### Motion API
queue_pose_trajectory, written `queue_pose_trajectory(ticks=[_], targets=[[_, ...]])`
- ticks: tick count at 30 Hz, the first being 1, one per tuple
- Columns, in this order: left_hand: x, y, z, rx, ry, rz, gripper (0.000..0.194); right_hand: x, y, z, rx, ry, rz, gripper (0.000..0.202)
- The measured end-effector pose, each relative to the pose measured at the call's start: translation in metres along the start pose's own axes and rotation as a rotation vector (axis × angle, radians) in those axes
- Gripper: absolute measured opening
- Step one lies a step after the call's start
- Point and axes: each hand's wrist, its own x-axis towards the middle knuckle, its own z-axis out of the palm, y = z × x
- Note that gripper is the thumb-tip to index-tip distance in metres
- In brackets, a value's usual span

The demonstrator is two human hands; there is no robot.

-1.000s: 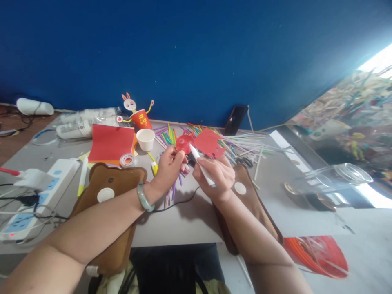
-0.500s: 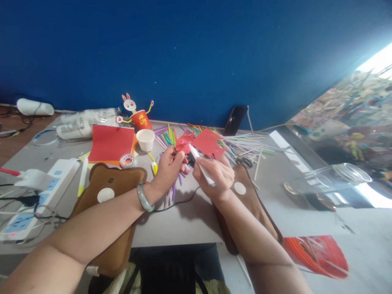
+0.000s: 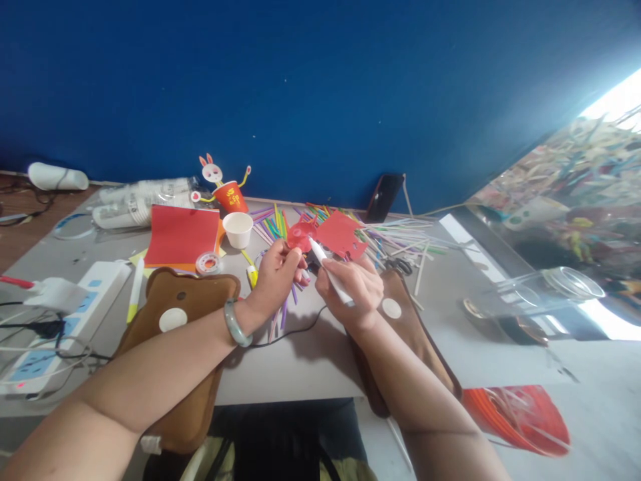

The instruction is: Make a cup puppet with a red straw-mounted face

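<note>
My left hand [image 3: 277,272], with a bracelet at the wrist, pinches a small red paper cutout [image 3: 301,235] between thumb and fingers. In my right hand [image 3: 356,284] is a white marker [image 3: 329,272], its tip at the cutout's right edge; whether the tip touches is too small to tell. A larger red paper with cut edges [image 3: 341,234] lies just behind my right hand. Colourful sticks [image 3: 275,224] are spread behind and beneath both hands. To the left stands a white paper cup [image 3: 238,230], beside an orange cup with a paper rabbit head and arms [image 3: 230,196].
Red paper sheets [image 3: 183,234], a tape roll [image 3: 207,263] and a power strip [image 3: 75,321] are at left. Brown cushions [image 3: 195,374] lie under both forearms. Black scissors [image 3: 399,265], a leaning phone [image 3: 384,197] and a clear jar [image 3: 541,290] are at right.
The marker in my right hand has tilted very slightly. Both hands otherwise keep their places and their holds.
</note>
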Motion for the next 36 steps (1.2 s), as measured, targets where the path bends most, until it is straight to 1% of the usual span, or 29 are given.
queue_pose_trajectory(ticks=[15, 32, 36], targets=[[0.0, 0.0007, 0.0008, -0.012, 0.011, -0.004, 0.007, -0.0021, 0.0006, 0.001, 0.001, 0.01, 0.005, 0.021], [-0.0004, 0.0014, -0.0004, -0.004, 0.0, -0.002, 0.007, -0.0019, 0.0013, 0.0002, 0.014, 0.002, -0.006, 0.026], [0.0001, 0.001, -0.0002, 0.002, 0.002, -0.002, 0.007, -0.0019, 0.0014, 0.0, 0.012, -0.006, -0.001, 0.024]])
